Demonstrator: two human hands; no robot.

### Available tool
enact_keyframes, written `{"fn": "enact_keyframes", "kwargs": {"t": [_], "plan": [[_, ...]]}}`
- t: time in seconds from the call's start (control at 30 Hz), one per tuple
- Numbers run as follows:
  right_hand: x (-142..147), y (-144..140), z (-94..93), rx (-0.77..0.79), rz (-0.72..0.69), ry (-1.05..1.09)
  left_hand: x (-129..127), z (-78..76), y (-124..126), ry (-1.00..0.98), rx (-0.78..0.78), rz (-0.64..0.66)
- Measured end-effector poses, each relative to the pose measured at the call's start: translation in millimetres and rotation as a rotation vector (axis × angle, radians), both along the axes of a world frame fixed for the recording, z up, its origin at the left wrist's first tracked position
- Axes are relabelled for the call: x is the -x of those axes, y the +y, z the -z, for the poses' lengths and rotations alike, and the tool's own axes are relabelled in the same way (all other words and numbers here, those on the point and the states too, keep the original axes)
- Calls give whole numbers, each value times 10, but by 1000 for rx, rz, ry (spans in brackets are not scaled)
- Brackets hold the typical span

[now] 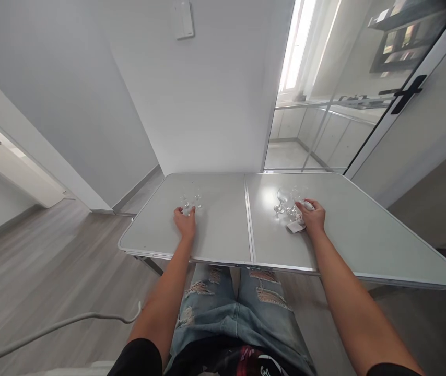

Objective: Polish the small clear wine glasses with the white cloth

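On the left half of the grey-topped table, my left hand (186,223) has its thumb and fingers curved around a small clear glass (186,211), which is hard to make out. Just beyond its fingertips stand more small stemmed glasses (198,198). Over on the right half, my right hand (314,215) is closed on a crumpled white cloth or tissue (295,226), part of which hangs onto the tabletop. A clear stemmed glass (281,200) stands upright to the left of that hand, with another stemmed glass (292,202) close beside it, near the thumb.
The folding table (223,230) has a metal seam down its middle and a metal rim. Its far edge meets a white wall (207,104). A glass door with a black handle (408,95) is at the right. A pale hose or cable (90,316) runs over the floor at left.
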State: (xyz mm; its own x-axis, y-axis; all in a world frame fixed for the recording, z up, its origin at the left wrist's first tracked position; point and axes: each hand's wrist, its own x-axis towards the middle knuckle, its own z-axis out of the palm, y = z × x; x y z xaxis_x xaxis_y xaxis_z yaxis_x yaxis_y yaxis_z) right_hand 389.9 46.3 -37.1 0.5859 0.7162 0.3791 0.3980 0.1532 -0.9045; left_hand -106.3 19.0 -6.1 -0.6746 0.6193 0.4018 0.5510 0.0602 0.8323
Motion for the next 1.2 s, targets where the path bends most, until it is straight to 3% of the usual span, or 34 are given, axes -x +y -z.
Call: {"fn": "enact_keyframes", "kwargs": {"t": [0.1,0.23,0.43,0.6,0.73,0.93,1.2], "plan": [[8,-14,-19,45,-7,78,-12,9,74,-43,-14,67],[18,-28,-56,19,9,27,-19,14,119,-87,-47,136],[41,-66,-102,31,38,21,-102,-40,46,-75,-156,276],[49,-115,-121,39,32,49,-402,-76,-120,118,-96,509],[61,-147,-150,49,16,47,-694,-15,-237,202,-64,668],[54,-173,-158,65,-10,27,-987,58,-355,378,-7,746],[18,-177,-96,69,9,155,-1055,44,-391,584,79,845]]}}
